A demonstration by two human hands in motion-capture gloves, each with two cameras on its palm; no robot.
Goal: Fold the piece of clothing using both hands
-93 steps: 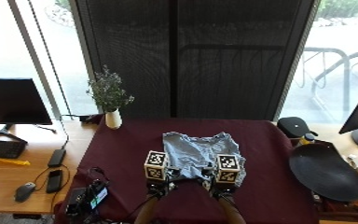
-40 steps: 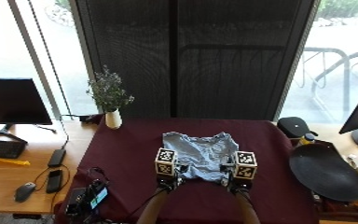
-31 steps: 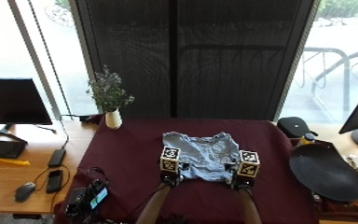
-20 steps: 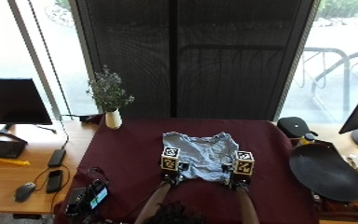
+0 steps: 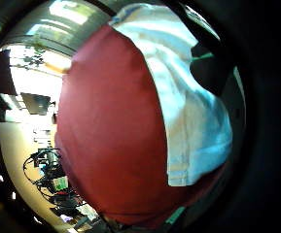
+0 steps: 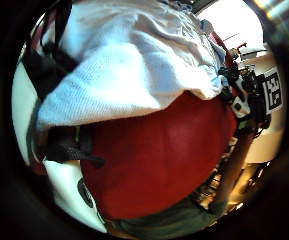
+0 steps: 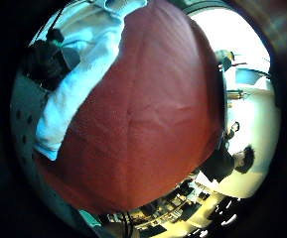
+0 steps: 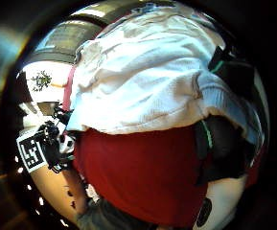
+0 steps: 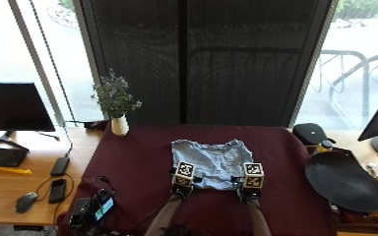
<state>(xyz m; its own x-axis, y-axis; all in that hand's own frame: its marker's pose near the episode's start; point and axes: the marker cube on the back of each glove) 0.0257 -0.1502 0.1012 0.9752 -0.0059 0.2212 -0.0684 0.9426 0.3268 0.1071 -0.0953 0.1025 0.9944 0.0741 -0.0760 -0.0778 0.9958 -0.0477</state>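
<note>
A light blue shirt [image 9: 208, 157] lies on the dark red table [image 9: 137, 162], near its front middle. My left hand [image 9: 180, 190] is at the shirt's near left corner and my right hand [image 9: 248, 192] at its near right corner. In the left thumb side palm view, black fingers [image 6: 49, 70] pinch the shirt [image 6: 134, 65], whose hem hangs above the red cloth. The right thumb side palm view shows the same: fingers [image 8: 229, 72] pinch the shirt [image 8: 152, 81], with the hem lifted. The shirt's edge also shows beside each palm [image 5: 188, 107] [image 7: 78, 69].
A white vase with a plant [image 9: 118, 123] stands at the table's far left corner. A black round dish [image 9: 343, 179] and a black bag [image 9: 310, 133] lie at the right. A small device with cables [image 9: 94, 209] sits at the front left corner.
Both hands have shifted inward along the shirt's near edge and now sit closer together. The shirt stays in the same place on the table.
</note>
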